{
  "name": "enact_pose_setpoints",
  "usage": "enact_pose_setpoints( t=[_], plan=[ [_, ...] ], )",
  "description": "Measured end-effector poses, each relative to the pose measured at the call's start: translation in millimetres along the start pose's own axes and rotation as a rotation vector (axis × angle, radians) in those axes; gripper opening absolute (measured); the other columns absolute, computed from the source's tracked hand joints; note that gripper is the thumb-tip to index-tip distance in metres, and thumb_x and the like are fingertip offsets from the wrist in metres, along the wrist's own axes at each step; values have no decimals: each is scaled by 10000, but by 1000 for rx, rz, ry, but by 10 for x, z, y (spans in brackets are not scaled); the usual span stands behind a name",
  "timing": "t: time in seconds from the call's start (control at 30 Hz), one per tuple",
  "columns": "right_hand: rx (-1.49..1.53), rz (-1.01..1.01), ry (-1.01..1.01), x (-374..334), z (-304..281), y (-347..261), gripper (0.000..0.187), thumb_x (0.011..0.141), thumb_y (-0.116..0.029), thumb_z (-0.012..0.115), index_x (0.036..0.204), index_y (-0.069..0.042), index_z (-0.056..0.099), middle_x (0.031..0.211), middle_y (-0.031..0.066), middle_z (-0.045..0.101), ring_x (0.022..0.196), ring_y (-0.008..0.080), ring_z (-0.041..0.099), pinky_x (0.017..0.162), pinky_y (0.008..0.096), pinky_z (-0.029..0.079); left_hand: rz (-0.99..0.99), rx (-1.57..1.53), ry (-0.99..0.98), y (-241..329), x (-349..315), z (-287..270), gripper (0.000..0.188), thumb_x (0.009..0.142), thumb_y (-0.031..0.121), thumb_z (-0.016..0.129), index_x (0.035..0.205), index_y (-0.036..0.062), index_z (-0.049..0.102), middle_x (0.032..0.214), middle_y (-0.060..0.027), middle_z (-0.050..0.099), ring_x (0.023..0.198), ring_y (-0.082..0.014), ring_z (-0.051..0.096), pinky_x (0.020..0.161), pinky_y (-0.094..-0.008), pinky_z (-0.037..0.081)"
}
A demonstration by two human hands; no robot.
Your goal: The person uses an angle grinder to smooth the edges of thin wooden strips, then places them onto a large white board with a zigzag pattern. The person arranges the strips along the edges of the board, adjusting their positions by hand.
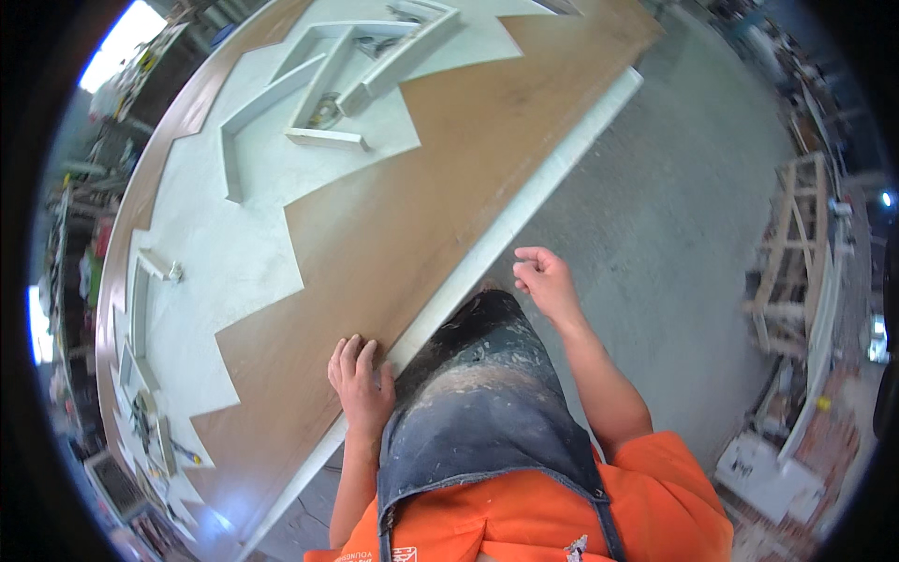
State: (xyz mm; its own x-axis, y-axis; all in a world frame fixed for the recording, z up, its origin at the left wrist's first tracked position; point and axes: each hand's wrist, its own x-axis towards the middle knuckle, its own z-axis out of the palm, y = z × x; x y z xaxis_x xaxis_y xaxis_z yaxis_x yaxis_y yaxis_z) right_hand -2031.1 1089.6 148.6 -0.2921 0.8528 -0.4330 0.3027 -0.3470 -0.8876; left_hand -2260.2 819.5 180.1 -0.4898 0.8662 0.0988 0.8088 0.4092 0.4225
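My left hand [361, 382] rests on the brown sheet [375, 234] with a zigzag edge, close to the table's near border. Its fingers lie loosely stretched on the surface and hold nothing. Over the grey floor, off the table's white edge [524, 211], my right hand [546, 281] hangs in the air with its fingers partly curled. Whether anything small sits between that thumb and those fingers, I cannot make out. Beyond the brown sheet lies a white surface [225, 225] carrying angled white strips [323, 84].
A round disc-like piece [325, 110] lies among the strips. Small tools [140, 421] are at the far left end. On the right stand a wooden frame [791, 253] and a white box-like panel [773, 476]. My dark, stained apron [478, 412] is against the table edge.
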Motion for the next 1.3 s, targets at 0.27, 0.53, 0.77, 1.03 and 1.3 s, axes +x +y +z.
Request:
enact_pose_setpoints(
  t=[0.27, 0.53, 0.77, 1.03, 1.3],
  plan=[
    [-112, -25, -193, 754, -184, -140, 271, 891, -150, 699, 1120, -7, 699, 783, 34, 691, 695, 114, 651, 665, 283, 522, -176, 95, 78, 387, 30, 163, 440, 793, 66, 729, 1226, 73, 649, 1389, -184, 565, 1382, -413, 454, 1163, -537, 326],
    [-221, -113, -182, 724, -251, -148, 236, 885, -136, 689, 1080, -4, 699, 771, 50, 694, 698, 119, 657, 664, 293, 526, -209, 89, 157, 416, 85, 298, 363, 802, 107, 720, 1159, 87, 660, 1341, -157, 579, 1354, -387, 475, 1151, -560, 330],
    [-72, -34, -263, 617, -396, -493, 210, 905, -69, 670, 1095, 19, 679, 892, 59, 706, 729, 112, 656, 675, 258, 539, -257, 9, 206, 495, 234, 267, 381, 797, 134, 736, 1165, 75, 655, 1324, -154, 569, 1338, -386, 468, 1145, -567, 320],
    [18, -516, -635, 231, -51, -1991, 144, 883, 45, 635, 1018, 4, 665, 864, 63, 674, 765, 134, 640, 685, 280, 531, -465, 123, 538, 999, -70, -127, 380, 779, 106, 757, 1144, 68, 660, 1249, -144, 621, 1255, -383, 540, 1083, -537, 399],
    [802, -1368, -1094, -698, 346, -2731, 162, 822, -243, 778, 904, -183, 652, 844, -5, 554, 760, 181, 565, 641, 305, 451, -1190, 97, 577, 2340, -1780, 1184, 349, 802, 171, 744, 1121, 49, 676, 1242, -175, 629, 1194, -392, 567, 1046, -480, 447]
  ],
)
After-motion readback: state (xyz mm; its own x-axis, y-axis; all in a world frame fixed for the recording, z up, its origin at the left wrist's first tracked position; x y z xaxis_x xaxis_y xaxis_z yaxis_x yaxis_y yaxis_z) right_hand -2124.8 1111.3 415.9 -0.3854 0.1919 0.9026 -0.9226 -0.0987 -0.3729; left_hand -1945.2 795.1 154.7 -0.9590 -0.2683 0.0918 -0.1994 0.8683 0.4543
